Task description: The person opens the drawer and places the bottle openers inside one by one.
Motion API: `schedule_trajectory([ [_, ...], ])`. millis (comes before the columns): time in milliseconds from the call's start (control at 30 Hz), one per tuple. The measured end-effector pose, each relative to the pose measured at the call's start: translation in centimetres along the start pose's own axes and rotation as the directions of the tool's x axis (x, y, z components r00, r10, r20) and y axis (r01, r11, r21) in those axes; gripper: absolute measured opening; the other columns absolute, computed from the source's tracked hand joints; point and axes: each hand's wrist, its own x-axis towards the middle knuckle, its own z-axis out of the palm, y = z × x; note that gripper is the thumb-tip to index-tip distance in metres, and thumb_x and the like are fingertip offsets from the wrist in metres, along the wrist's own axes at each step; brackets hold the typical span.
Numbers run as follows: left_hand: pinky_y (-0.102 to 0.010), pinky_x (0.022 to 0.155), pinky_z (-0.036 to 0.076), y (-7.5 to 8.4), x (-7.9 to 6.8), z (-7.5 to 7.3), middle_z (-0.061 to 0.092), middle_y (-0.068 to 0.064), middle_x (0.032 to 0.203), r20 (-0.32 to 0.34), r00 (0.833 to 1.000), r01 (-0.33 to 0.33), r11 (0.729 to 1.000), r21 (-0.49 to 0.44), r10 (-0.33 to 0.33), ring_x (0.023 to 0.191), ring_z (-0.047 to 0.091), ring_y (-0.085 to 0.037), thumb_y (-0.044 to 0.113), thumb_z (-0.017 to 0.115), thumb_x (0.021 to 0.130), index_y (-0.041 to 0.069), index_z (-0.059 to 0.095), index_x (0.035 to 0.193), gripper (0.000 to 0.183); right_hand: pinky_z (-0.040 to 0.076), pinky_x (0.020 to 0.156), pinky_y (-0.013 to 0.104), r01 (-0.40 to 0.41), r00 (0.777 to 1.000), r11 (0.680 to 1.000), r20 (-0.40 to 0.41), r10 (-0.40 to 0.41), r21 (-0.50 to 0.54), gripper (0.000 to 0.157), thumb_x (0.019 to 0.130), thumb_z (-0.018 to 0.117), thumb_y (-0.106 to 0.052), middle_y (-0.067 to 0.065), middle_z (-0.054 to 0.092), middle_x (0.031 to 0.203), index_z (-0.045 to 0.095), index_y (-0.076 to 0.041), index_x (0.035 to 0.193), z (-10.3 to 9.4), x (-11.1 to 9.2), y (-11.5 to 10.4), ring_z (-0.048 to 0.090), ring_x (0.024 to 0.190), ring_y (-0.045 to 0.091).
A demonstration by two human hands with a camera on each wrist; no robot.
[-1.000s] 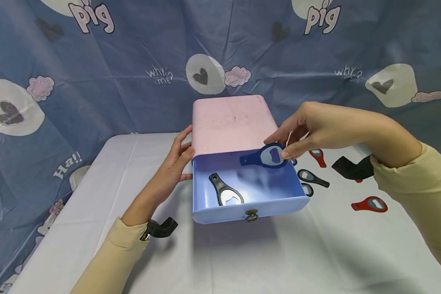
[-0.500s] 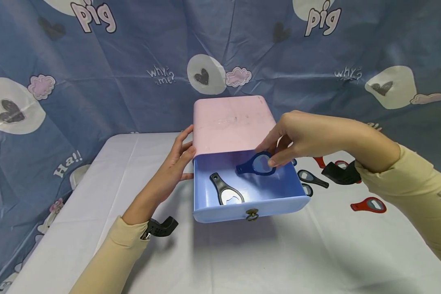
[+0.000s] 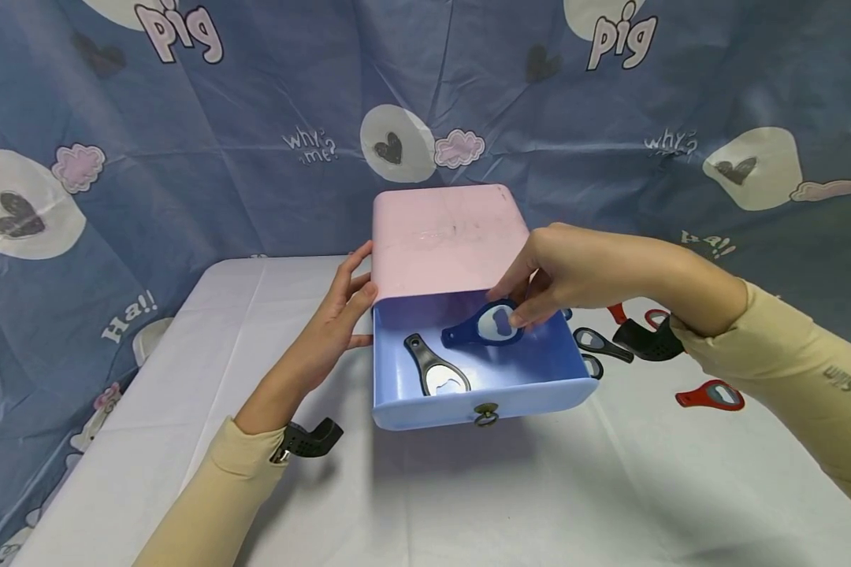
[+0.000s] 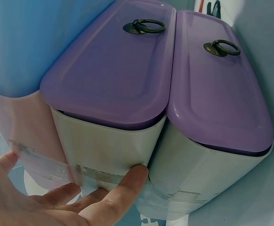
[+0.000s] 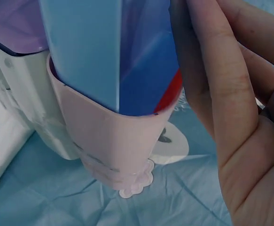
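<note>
My right hand [image 3: 560,268] pinches a blue bottle opener [image 3: 462,334] by its round head, inside the pulled-out blue drawer [image 3: 432,413]. Its handle points left; whether it touches the drawer floor I cannot tell. A black bottle opener [image 3: 425,361] lies at the drawer's left. My left hand [image 3: 329,331] rests against the left side of the pink casing [image 3: 447,240], fingers spread. In the left wrist view its fingers touch the pale casings beside purple drawer fronts [image 4: 115,70]. A strip of red [image 5: 169,94] shows inside the drawer in the right wrist view.
On the white table [image 3: 468,504], right of the drawers, lie a red bottle opener [image 3: 711,395], a black one [image 3: 601,344] and several others partly hidden. A ring pull [image 3: 485,416] hangs on the drawer front. Blue printed cloth [image 3: 255,94] hangs close behind.
My right hand has moved left and down with the blue bottle opener, lowering it into the drawer nearer the black one. My left hand has stayed in place.
</note>
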Motion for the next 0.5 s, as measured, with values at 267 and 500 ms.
schedule_trajectory([
  [267, -0.079, 0.107, 0.045, 0.0, -0.1, 0.0, 0.018, -0.013, 0.175, -0.003, 1.0, 0.005, 1.0, 0.005, -0.005, 0.16, 0.031, -0.043, 0.049, 0.044, 0.114, 0.054, 0.013, 0.168, 0.063, 0.065, 0.082, 0.031, 0.033, 0.999, 0.996, 0.022, -0.031, -0.082, 0.047, 0.093, 0.086, -0.015, 0.003, 0.083, 0.107, 0.074, -0.006, 0.137, 0.9, 0.0, -0.5, 0.079, 0.088, 0.01],
  [500, -0.079, 0.107, 0.045, 0.1, 0.0, 0.1, 0.018, -0.013, 0.175, -0.006, 1.0, 0.003, 1.0, 0.011, -0.003, 0.159, 0.031, -0.043, 0.048, 0.043, 0.114, 0.054, 0.013, 0.168, 0.063, 0.065, 0.083, 0.029, -0.002, 0.999, 0.993, 0.035, 0.006, -0.114, 0.043, 0.094, 0.084, -0.013, 0.001, 0.083, 0.11, 0.074, -0.007, 0.136, 1.4, 0.1, -1.0, 0.078, 0.089, 0.007],
])
